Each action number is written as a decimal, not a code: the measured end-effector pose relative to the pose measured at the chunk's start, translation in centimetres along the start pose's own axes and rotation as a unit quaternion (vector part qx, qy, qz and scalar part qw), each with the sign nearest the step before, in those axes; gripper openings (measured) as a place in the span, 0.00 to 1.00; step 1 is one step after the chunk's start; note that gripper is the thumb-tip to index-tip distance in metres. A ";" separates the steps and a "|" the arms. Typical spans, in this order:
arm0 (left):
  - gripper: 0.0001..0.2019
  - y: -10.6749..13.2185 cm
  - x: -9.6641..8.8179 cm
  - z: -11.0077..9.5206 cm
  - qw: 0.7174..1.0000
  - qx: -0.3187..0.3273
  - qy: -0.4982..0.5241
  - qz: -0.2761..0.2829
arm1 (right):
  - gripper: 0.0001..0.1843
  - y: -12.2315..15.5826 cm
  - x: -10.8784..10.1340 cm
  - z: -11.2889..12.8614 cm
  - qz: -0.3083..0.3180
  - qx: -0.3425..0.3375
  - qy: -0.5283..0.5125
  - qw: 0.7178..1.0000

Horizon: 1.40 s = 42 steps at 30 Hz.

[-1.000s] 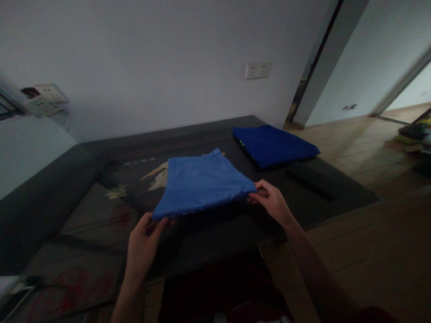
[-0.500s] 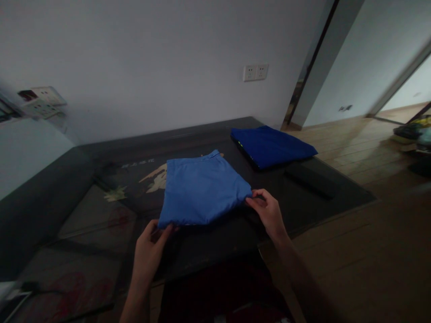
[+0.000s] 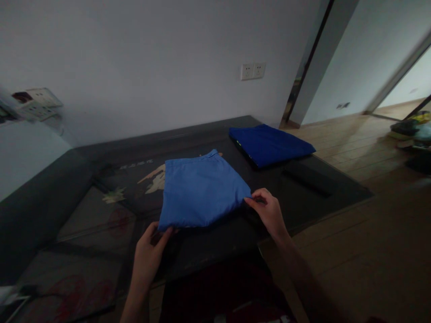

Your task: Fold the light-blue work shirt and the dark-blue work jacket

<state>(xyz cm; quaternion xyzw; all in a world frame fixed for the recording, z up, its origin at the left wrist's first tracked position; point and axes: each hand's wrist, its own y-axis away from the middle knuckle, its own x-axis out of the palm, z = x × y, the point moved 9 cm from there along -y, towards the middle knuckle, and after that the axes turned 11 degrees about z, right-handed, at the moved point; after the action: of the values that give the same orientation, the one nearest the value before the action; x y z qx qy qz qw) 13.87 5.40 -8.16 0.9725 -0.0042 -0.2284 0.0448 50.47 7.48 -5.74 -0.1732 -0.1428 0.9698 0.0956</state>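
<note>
A light blue garment (image 3: 204, 190), folded, with a stitched band along its far edge, lies on the dark glossy table (image 3: 208, 255). My left hand (image 3: 148, 251) pinches its near left corner, thumb on top and the other fingers partly hidden under the cloth. At the near right corner, my right hand (image 3: 267, 211) grips the fabric between thumb and fingers. The near edge between the two hands sags a little and looks slightly puffed. Farther back on the right is a dark blue folded cloth (image 3: 271, 144), touched by neither hand.
A dark flat oblong object (image 3: 308, 179) lies near the table's right end. A white wall with a double socket (image 3: 253, 71) stands behind the table. Power strips (image 3: 38, 103) are at the far left. Wooden floor (image 3: 380, 242) extends to the right.
Both hands keep their hold on the near corners of the light blue garment. The near left corner sits very slightly lower; the view has shifted a little.
</note>
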 end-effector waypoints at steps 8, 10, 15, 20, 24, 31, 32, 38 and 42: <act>0.20 0.1 0.2 0.0 1.000 -0.012 -0.003 0.006 | 0.18 -0.3 1.9 -0.9 0.141 0.010 0.038 0.989; 0.20 0.2 0.2 -0.2 1.000 -0.012 -0.017 0.006 | 0.18 -0.4 2.3 -0.8 0.151 -0.003 0.082 0.985; 0.18 0.2 -0.2 -0.3 1.000 -0.005 -0.031 -0.001 | 0.18 -1.1 2.4 -0.7 0.167 -0.030 0.163 0.972; 0.17 0.4 -1.5 -1.1 0.999 0.011 -0.012 -0.041 | 0.17 -2.1 2.0 0.4 0.231 -0.075 0.130 0.961; 0.17 0.5 -2.1 -1.4 0.998 0.003 0.014 -0.062 | 0.15 -2.9 1.0 1.9 0.241 -0.119 0.108 0.957; 0.19 0.6 -1.0 0.3 0.999 -0.024 0.021 -0.002 | 0.16 -2.8 1.4 -0.1 0.292 -0.117 0.137 0.939; 0.19 0.6 -0.9 0.4 1.000 -0.024 0.017 0.007 | 0.15 -2.7 1.5 -0.6 0.298 -0.107 0.142 0.938; 0.23 0.4 -0.6 0.5 0.998 -0.005 -0.036 0.049 | 0.16 -1.9 1.2 -0.7 0.273 -0.070 0.103 0.954; 0.26 0.1 -0.4 0.0 0.997 0.001 -0.064 0.047 | 0.15 -1.5 0.8 -0.4 0.246 -0.046 0.062 0.966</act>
<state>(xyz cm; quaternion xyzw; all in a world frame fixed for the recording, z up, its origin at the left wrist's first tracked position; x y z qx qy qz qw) 13.49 5.31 -7.98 0.9546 -0.0532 -0.2879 0.0542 50.08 9.14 -5.90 -0.2673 -0.1340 0.9431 -0.1453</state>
